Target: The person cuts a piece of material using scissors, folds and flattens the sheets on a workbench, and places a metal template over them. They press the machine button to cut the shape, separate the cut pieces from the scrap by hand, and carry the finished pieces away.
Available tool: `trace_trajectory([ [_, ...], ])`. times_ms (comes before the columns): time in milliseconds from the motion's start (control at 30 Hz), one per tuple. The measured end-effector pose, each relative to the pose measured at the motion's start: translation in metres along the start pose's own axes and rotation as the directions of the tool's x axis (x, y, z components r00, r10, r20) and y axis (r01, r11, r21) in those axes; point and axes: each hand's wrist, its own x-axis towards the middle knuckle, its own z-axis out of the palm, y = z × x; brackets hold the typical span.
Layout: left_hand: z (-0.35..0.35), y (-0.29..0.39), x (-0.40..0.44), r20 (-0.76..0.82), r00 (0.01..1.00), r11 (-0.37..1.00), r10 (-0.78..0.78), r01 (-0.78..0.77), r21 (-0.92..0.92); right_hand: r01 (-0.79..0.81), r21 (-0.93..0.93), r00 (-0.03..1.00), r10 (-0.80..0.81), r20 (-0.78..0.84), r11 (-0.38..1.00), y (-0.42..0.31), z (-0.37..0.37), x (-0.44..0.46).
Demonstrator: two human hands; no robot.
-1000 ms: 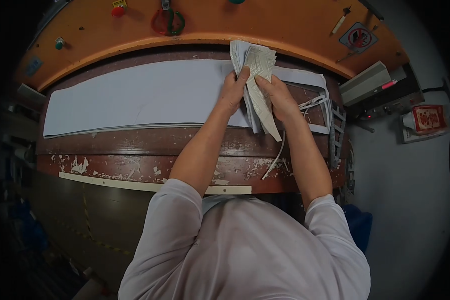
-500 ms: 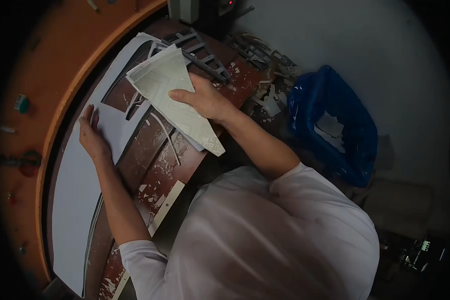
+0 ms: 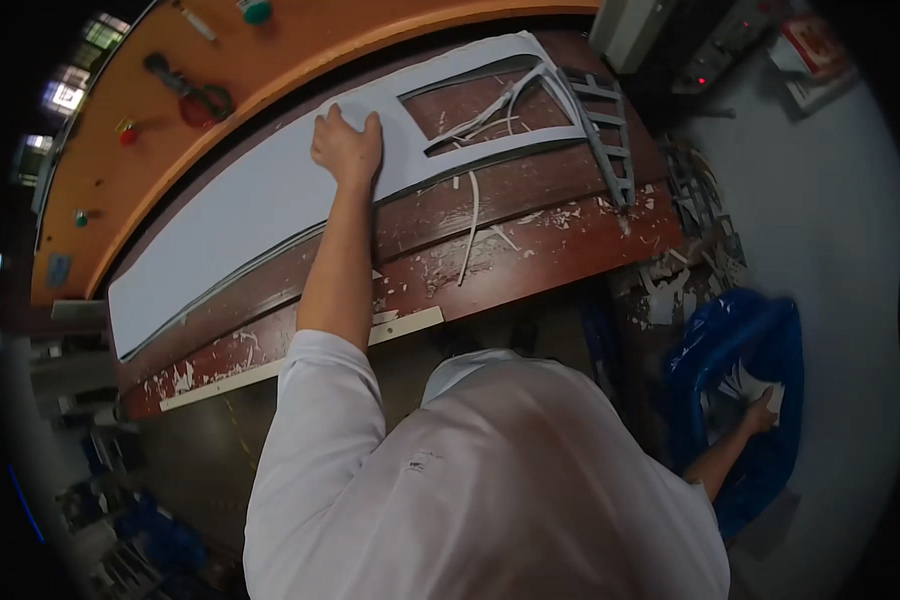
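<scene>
A long stack of white sheets (image 3: 240, 240) lies along the work table, with a large cut-out near its right end. My left hand (image 3: 348, 145) rests on top of it, left of the cut-out, thumb and fingers apart. Far to the lower right, my right hand (image 3: 763, 412) reaches into a blue plastic bag (image 3: 690, 345). Its fingers are on the pale cut sheet pieces (image 3: 755, 385) inside the bag, and part of the grip is hidden. Loose thin strips (image 3: 510, 105) lie in the cut-out.
A grey slatted offcut frame (image 3: 610, 140) sits at the stack's right end. White scraps and a curved strip (image 3: 470, 225) litter the reddish table (image 3: 560, 235). Behind it runs an orange machine panel (image 3: 300, 50) with knobs. More scraps (image 3: 670, 295) are piled beside the bag.
My right hand has carried the pale embossed sheet pieces from above the table down into the blue bag. My left hand stays on the white stack. The view has turned.
</scene>
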Motion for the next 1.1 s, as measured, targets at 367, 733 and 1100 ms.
trace_trajectory([
  [367, -0.038, 0.010, 0.013, 0.210, 0.967, 0.979, -0.146, 0.111, 0.169, 0.192, 0.697, 0.797, -0.524, 0.300, 0.691, -0.220, 0.002, -0.211],
  [733, -0.075, 0.017, 0.002, 0.339, 0.891, 0.932, -0.301, 0.199, 0.304, 0.033, 0.891, 0.447, -0.804, 0.392, 0.452, -0.302, -0.021, -0.295],
  [1100, -0.077, 0.020, -0.020, 0.311, 0.912, 0.928, -0.269, 0.159, 0.336, 0.196, 0.941, 0.294, -0.932, 0.214, 0.277, -0.348, -0.021, -0.300],
])
